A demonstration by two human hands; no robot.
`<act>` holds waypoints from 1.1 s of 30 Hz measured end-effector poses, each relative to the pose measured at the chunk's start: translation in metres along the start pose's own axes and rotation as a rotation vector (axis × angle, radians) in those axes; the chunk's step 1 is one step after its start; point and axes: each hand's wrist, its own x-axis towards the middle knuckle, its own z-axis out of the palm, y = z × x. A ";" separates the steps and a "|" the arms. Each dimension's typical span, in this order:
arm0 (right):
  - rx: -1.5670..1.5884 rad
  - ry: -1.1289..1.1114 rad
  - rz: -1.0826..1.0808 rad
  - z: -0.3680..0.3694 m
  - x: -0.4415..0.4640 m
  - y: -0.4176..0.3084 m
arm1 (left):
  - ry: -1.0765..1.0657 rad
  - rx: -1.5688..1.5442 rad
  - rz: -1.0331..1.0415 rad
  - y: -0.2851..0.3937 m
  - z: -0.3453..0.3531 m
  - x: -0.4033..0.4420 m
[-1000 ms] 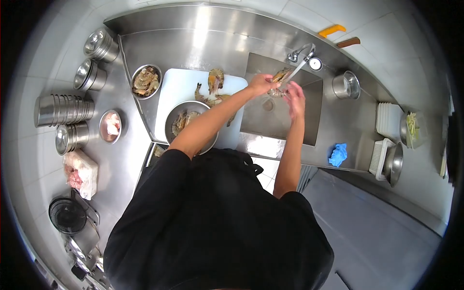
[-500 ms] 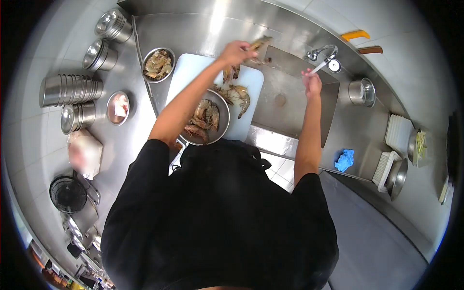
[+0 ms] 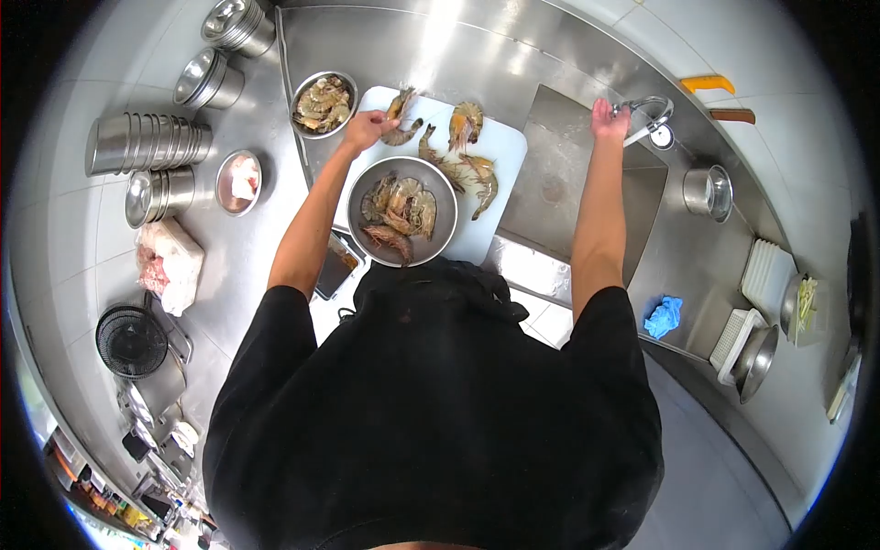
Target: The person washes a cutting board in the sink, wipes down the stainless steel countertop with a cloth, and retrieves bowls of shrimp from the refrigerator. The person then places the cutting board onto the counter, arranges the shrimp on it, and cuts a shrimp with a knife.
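My left hand (image 3: 368, 129) pinches a shrimp (image 3: 401, 117) at the upper left of the white cutting board (image 3: 500, 151). Several more shrimp (image 3: 466, 126) lie on the board to its right. A round metal bowl (image 3: 402, 165) with several shrimp in it stands at the board's lower left. My right hand (image 3: 610, 120) is over the sink (image 3: 552, 174), fingers apart and holding nothing, beside the water running from the faucet (image 3: 655, 104). A smaller bowl of shrimp (image 3: 323, 104) stands left of the board.
Stacked metal pots (image 3: 151, 142) stand at the left, near a bowl with pale meat (image 3: 240, 181) and a bag of meat (image 3: 169, 266). To the right are a metal container (image 3: 707, 192), a blue cloth (image 3: 663, 316) and a white basket (image 3: 736, 343). Two knives (image 3: 707, 83) hang on the wall.
My left hand has carried the shrimp from the sink leftward to the board. My right hand has stayed near the faucet, its fingers apart. The camera view has shifted.
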 end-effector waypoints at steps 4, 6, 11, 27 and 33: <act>0.070 0.131 -0.039 -0.006 0.088 0.002 | 0.195 0.062 0.111 -0.006 0.001 -0.034; 0.022 0.134 -0.267 -0.018 0.110 -0.010 | 0.265 0.119 0.120 0.002 -0.013 -0.061; 0.193 -0.019 -0.347 -0.021 0.030 -0.059 | 0.208 -0.033 0.009 -0.014 -0.043 -0.139; -2.346 -0.668 -0.586 -0.091 -0.267 0.139 | 0.082 -0.239 -0.107 -0.045 -0.011 -0.227; -2.165 -0.870 -0.657 -0.051 -0.297 0.101 | 0.129 -0.303 -0.113 -0.039 -0.009 -0.237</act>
